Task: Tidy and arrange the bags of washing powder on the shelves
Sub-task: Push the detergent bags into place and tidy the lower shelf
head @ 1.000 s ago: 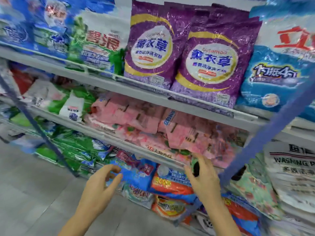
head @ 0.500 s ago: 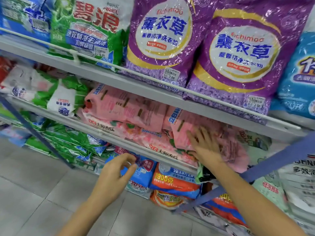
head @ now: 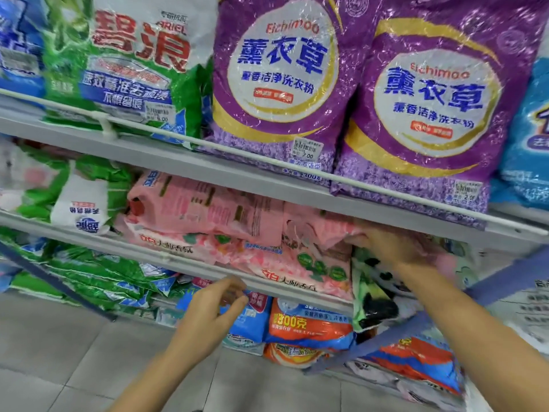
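Pink washing powder bags [head: 208,209] lie stacked flat on the middle shelf [head: 267,283]. My right hand [head: 389,245] reaches into that shelf and grips the right-hand pink bag [head: 315,230] at its edge. My left hand [head: 214,307] hovers just below the shelf's front rail with fingers curled and apart, holding nothing. Two purple bags [head: 282,78] stand upright on the upper shelf [head: 208,165], beside a green and white bag [head: 127,69].
Green bags [head: 98,275] are piled on the lower shelf at left. Blue and orange bags [head: 306,322] fill the bottom shelf. A green patterned bag [head: 371,295] hangs right of the pink stack. Blue diagonal struts [head: 511,278] cross the shelving. Grey floor tiles [head: 74,361] lie below.
The view has moved closer to the shelves. My right hand went from the shelf's front edge up into the middle shelf and took hold of a pink bag. My left hand rose toward the rail.
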`<action>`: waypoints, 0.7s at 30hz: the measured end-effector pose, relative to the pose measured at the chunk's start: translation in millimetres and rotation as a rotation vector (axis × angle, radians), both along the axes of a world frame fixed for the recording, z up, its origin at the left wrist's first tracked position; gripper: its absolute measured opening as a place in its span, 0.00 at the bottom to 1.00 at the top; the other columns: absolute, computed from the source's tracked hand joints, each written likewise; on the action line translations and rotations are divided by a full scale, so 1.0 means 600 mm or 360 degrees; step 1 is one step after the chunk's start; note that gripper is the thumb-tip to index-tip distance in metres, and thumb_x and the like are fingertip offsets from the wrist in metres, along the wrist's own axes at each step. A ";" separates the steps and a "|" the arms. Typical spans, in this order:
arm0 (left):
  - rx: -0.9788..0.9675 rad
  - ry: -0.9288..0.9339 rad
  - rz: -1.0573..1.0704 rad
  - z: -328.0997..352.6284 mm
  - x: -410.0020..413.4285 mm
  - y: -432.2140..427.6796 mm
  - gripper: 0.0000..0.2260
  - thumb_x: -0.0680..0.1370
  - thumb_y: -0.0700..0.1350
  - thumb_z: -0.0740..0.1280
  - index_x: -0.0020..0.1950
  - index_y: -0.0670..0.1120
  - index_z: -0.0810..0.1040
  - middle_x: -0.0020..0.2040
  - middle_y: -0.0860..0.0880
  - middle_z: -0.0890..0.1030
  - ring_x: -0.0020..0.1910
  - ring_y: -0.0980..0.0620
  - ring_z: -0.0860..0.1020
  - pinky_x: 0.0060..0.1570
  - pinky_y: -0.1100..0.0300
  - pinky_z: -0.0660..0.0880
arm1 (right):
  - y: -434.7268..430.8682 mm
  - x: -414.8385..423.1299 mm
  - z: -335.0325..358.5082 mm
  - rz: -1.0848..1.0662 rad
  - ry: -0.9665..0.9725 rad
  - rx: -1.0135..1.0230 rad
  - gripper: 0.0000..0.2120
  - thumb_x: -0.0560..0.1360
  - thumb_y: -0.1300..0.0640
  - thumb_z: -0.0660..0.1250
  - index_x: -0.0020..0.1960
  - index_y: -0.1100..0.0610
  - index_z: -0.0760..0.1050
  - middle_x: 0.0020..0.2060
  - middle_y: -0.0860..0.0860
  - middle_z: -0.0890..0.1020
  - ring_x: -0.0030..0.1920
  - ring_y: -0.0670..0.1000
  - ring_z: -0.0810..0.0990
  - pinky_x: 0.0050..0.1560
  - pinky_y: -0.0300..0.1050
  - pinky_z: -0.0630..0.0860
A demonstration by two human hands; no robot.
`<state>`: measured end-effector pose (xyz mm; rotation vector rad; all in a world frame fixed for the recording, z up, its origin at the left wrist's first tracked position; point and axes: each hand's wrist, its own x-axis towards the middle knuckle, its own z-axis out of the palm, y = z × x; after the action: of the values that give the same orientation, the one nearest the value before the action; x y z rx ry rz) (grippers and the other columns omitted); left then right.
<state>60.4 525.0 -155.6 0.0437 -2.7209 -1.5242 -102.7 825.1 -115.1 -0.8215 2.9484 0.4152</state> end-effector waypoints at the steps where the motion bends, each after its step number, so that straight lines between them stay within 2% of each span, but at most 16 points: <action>1: 0.0055 -0.0035 -0.0026 -0.003 -0.006 -0.004 0.10 0.76 0.39 0.69 0.45 0.56 0.76 0.42 0.55 0.82 0.44 0.61 0.78 0.46 0.64 0.75 | -0.002 0.002 0.012 -0.0079 -0.0092 -0.0152 0.14 0.80 0.53 0.57 0.59 0.57 0.75 0.61 0.50 0.77 0.62 0.52 0.73 0.59 0.48 0.68; 2: 0.0126 -0.0096 -0.0063 -0.006 -0.012 -0.007 0.10 0.76 0.38 0.68 0.46 0.55 0.77 0.42 0.54 0.82 0.43 0.59 0.79 0.47 0.63 0.75 | -0.012 0.008 0.023 -0.0136 -0.0221 -0.0268 0.12 0.80 0.56 0.58 0.59 0.59 0.75 0.63 0.52 0.76 0.64 0.52 0.71 0.61 0.48 0.66; 4: 0.0362 -0.0307 -0.0162 -0.015 -0.029 -0.008 0.07 0.76 0.37 0.68 0.49 0.49 0.79 0.44 0.49 0.82 0.45 0.55 0.80 0.49 0.62 0.76 | -0.027 0.024 0.054 -0.0236 -0.0261 -0.0308 0.16 0.80 0.60 0.59 0.65 0.63 0.72 0.65 0.58 0.74 0.65 0.58 0.71 0.61 0.47 0.67; 6: 0.0612 -0.0571 -0.0241 -0.027 -0.048 -0.004 0.07 0.77 0.38 0.67 0.54 0.45 0.78 0.49 0.46 0.82 0.49 0.52 0.79 0.48 0.68 0.75 | -0.038 0.054 0.069 -0.0311 -0.0168 -0.0260 0.17 0.80 0.59 0.59 0.68 0.62 0.69 0.63 0.59 0.76 0.63 0.59 0.74 0.53 0.43 0.70; 7: 0.0660 -0.0664 -0.0271 -0.035 -0.057 -0.002 0.09 0.78 0.39 0.67 0.57 0.46 0.77 0.52 0.46 0.81 0.52 0.52 0.79 0.48 0.70 0.74 | -0.049 0.070 0.074 -0.0437 -0.0146 -0.0363 0.18 0.79 0.57 0.61 0.67 0.61 0.70 0.59 0.59 0.79 0.59 0.58 0.77 0.48 0.43 0.71; 8: 0.0694 -0.0728 -0.0307 -0.043 -0.063 0.001 0.10 0.78 0.40 0.66 0.59 0.47 0.76 0.55 0.46 0.81 0.54 0.53 0.79 0.49 0.70 0.74 | -0.059 0.084 0.083 -0.0476 -0.0009 -0.0393 0.19 0.77 0.57 0.65 0.66 0.60 0.73 0.53 0.59 0.82 0.53 0.58 0.81 0.43 0.45 0.74; 10: 0.0794 -0.0789 -0.0384 -0.056 -0.066 0.008 0.11 0.79 0.40 0.65 0.61 0.47 0.75 0.56 0.48 0.81 0.54 0.57 0.79 0.50 0.68 0.75 | -0.071 0.112 0.098 -0.0193 0.0430 -0.0570 0.20 0.64 0.61 0.77 0.55 0.62 0.80 0.37 0.59 0.84 0.36 0.58 0.84 0.32 0.48 0.78; 11: 0.0814 -0.0805 -0.0422 -0.064 -0.061 0.008 0.11 0.78 0.40 0.65 0.60 0.47 0.75 0.54 0.51 0.81 0.52 0.61 0.80 0.48 0.69 0.75 | -0.075 0.125 0.101 -0.0052 0.0575 -0.0734 0.19 0.58 0.61 0.78 0.48 0.64 0.82 0.32 0.57 0.84 0.31 0.56 0.83 0.28 0.45 0.78; 12: 0.0810 -0.0821 -0.0435 -0.075 -0.060 0.012 0.11 0.78 0.40 0.66 0.60 0.45 0.76 0.53 0.53 0.81 0.50 0.63 0.80 0.48 0.69 0.75 | -0.088 0.140 0.109 0.0039 0.0626 -0.0871 0.17 0.57 0.59 0.76 0.44 0.64 0.83 0.32 0.56 0.84 0.30 0.54 0.83 0.28 0.41 0.76; 13: 0.0783 -0.0829 -0.0416 -0.085 -0.057 0.013 0.12 0.78 0.40 0.66 0.61 0.43 0.76 0.54 0.52 0.81 0.52 0.61 0.80 0.51 0.66 0.76 | -0.098 0.151 0.120 0.0096 0.0664 -0.0988 0.16 0.59 0.57 0.74 0.44 0.64 0.83 0.33 0.55 0.84 0.32 0.52 0.83 0.31 0.42 0.76; 15: 0.0833 -0.0902 -0.0295 -0.096 -0.059 0.014 0.14 0.80 0.39 0.62 0.65 0.39 0.73 0.60 0.43 0.79 0.60 0.49 0.77 0.64 0.52 0.71 | -0.112 0.173 0.140 0.0082 0.0608 -0.1198 0.16 0.63 0.54 0.67 0.46 0.63 0.82 0.37 0.53 0.85 0.36 0.50 0.83 0.38 0.43 0.75; 17: 0.1109 -0.1003 -0.0123 -0.096 -0.069 0.009 0.15 0.81 0.35 0.58 0.68 0.34 0.69 0.61 0.37 0.78 0.62 0.40 0.75 0.68 0.46 0.65 | -0.129 0.200 0.152 0.0024 0.0482 -0.1371 0.16 0.64 0.55 0.65 0.47 0.62 0.82 0.38 0.48 0.84 0.38 0.45 0.82 0.38 0.43 0.76; 19: 0.1405 -0.1075 0.0008 -0.094 -0.075 -0.006 0.15 0.81 0.32 0.54 0.68 0.29 0.65 0.56 0.36 0.77 0.57 0.35 0.74 0.65 0.45 0.66 | -0.149 0.227 0.159 -0.0054 0.0315 -0.1586 0.15 0.62 0.55 0.65 0.47 0.57 0.82 0.38 0.39 0.82 0.38 0.40 0.81 0.36 0.37 0.76; 21: 0.1571 -0.1227 0.0058 -0.075 -0.080 -0.013 0.12 0.82 0.35 0.53 0.62 0.33 0.71 0.51 0.44 0.79 0.53 0.41 0.77 0.48 0.56 0.78 | -0.164 0.251 0.159 -0.0172 0.0163 -0.1810 0.13 0.61 0.57 0.68 0.45 0.48 0.82 0.36 0.36 0.82 0.37 0.36 0.79 0.36 0.30 0.73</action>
<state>12.5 517.1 -200.8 0.8198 -1.9127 -3.1298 48.2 726.9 -20.0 -0.6397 3.1184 -1.3645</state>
